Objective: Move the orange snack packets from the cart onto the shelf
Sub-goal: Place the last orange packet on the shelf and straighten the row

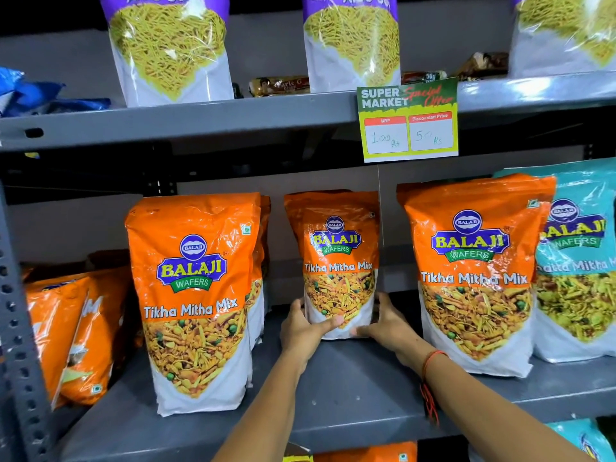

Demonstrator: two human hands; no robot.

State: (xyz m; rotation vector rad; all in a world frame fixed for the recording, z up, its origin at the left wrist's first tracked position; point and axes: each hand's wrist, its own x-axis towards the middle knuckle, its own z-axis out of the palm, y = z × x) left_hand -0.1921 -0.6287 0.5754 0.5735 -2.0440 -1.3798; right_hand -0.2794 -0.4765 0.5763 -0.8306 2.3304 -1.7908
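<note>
Both hands, left hand (301, 328) & right hand (386, 323), clasped the middle orange packet (336, 258) at its base, prob. to stand it upright w/ label facing out on the shelf (350, 388).

teal packet (580, 261) cut off right — purple packets' (170, 45) tops cropped

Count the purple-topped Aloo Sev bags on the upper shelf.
3. One stands at the left, one in the middle above the price tag, and one at the right edge, partly cut off by the frame. More may sit behind them or out of view.
</note>
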